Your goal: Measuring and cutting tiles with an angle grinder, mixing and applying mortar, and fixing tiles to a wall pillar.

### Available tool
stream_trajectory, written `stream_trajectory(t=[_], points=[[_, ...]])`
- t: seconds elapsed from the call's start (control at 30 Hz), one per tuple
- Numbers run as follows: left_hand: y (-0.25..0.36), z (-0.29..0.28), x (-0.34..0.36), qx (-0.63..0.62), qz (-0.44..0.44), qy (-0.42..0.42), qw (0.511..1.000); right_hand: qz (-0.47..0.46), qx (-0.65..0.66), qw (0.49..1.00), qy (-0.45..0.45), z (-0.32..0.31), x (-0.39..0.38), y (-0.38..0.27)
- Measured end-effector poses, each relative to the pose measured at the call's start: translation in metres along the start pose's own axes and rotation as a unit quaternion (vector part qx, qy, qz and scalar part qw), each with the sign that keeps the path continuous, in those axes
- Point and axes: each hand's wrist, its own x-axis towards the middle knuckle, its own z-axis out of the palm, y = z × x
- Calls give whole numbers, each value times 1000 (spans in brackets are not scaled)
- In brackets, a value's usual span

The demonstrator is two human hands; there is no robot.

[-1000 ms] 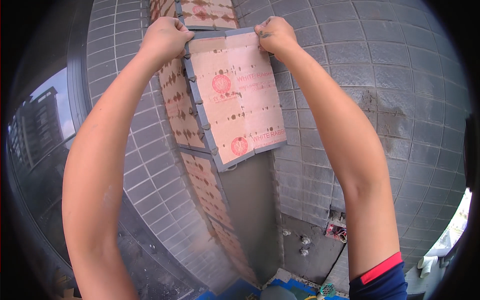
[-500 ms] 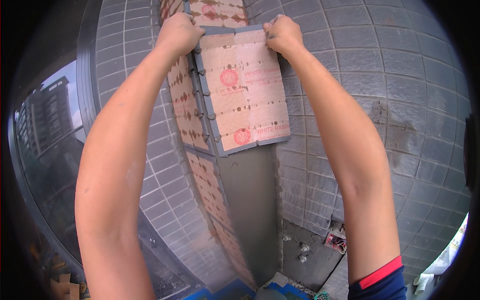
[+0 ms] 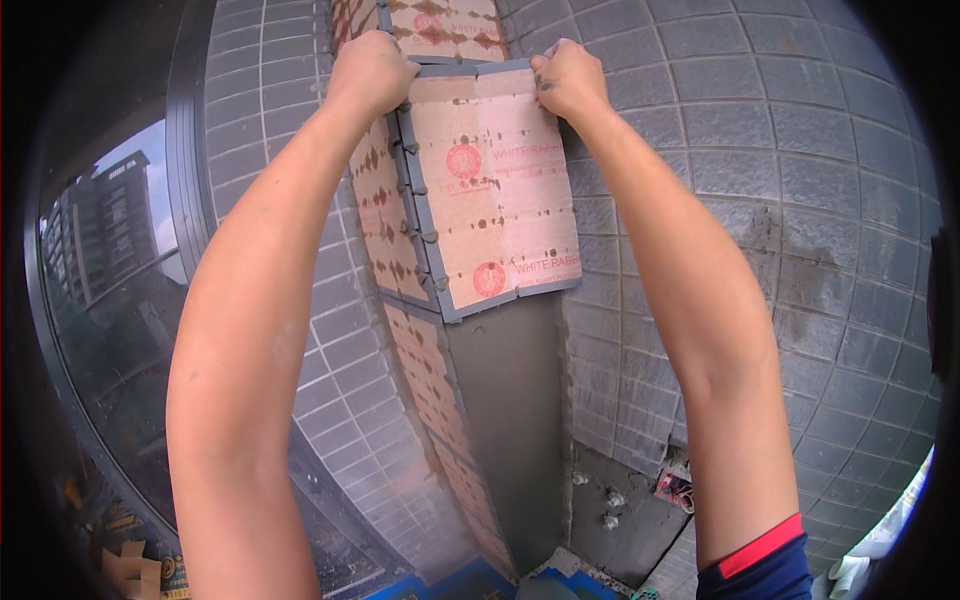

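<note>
Both hands hold a paper-faced mosaic tile sheet (image 3: 505, 200) by its top corners. Its pinkish paper has red print, brown damp spots and a grey tile edge. My left hand (image 3: 374, 74) is closed on the upper left corner, and my right hand (image 3: 570, 80) pinches the upper right one. The sheet hangs over the front face of a narrow column, just below another papered sheet (image 3: 445, 30). Whether its back touches the column is hidden. Beneath its lower edge shows smooth grey mortar (image 3: 510, 410). More papered tiles (image 3: 425, 355) cover the column's left side.
Grey tiled walls stand left (image 3: 345, 340) and right (image 3: 740, 130) of the column. A dark-framed window (image 3: 110, 260) is at far left. Low on the right are wall fittings (image 3: 612, 497) and a box with exposed wires (image 3: 677, 488). A cardboard box (image 3: 130, 570) sits at bottom left.
The scene has shifted slightly right and down in the picture. Both hands keep their hold on the sheet's top corners, and it stays in nearly the same place on the column.
</note>
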Motion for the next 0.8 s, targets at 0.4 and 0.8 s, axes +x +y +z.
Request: stream_trajectory(t=[0.4, 0.8], points=[[5, -3, -5, 28, 1, -14, 1000, 6, 18, 1000, 22, 8, -3, 1], [10, 3, -7, 46, -10, -6, 999, -11, 27, 998, 56, 26, -6, 3]])
